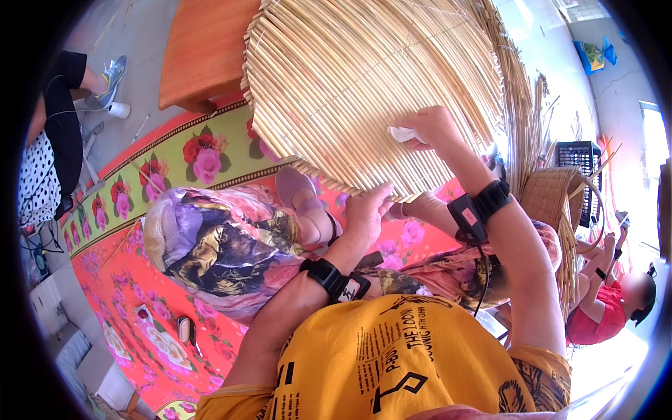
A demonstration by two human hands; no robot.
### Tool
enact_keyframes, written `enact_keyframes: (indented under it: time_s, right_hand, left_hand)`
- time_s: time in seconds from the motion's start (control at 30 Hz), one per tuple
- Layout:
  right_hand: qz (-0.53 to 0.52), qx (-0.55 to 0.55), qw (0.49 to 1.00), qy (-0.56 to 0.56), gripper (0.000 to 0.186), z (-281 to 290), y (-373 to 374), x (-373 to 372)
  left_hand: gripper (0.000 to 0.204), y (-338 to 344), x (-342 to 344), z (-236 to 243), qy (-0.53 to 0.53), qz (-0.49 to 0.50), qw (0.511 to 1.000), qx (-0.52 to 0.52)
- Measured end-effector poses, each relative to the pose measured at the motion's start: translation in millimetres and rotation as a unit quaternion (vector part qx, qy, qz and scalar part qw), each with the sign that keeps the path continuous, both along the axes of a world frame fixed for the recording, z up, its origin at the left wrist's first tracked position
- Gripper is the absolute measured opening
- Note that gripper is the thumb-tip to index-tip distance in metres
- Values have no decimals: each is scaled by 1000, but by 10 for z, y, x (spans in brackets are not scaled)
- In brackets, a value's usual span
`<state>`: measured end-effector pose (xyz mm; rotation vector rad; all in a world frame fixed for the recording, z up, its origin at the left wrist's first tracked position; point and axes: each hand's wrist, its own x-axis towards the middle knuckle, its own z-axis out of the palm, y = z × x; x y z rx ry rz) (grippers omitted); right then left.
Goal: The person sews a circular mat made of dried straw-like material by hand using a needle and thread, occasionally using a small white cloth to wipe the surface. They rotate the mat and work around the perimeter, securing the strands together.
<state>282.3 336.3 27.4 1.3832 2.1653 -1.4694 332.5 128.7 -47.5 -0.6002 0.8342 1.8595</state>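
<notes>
A large round mat of straw-coloured reed stalks (350, 77), bound by thin cross threads, is spread out in front of me. My left hand (367, 215) grips its near edge, with part of the fingers hidden at the rim. Over the right part of the mat, my right hand (432, 129) is closed on a crumpled white cloth (402, 134), which lies against the stalks. Whether it is cloth or paper tissue is hard to tell.
Loose reeds (523, 133) stand in a bundle along the mat's right side, near a woven basket (551, 196) and a black crate (579, 155). An orange wooden table (203, 52) stands at far left. Flowered red cloth (112, 280) covers the floor. Other people sit at both sides.
</notes>
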Motion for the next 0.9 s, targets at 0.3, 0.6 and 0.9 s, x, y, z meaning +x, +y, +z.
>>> enact_keyframes:
  time_s: [0.3, 0.6, 0.9]
  right_hand:
    - [37, -50, 997, 35, 24, 42, -1, 100]
    - [123, 175, 965, 154, 15, -137, -49, 65]
    - [50, 87, 992, 78, 20, -30, -65, 146]
  left_hand:
    - [32, 11, -2, 13, 4, 22, 1000, 16]
    - [42, 10, -27, 55, 6, 29, 999, 27]
    - [43, 20, -16, -35, 1, 27, 999, 19]
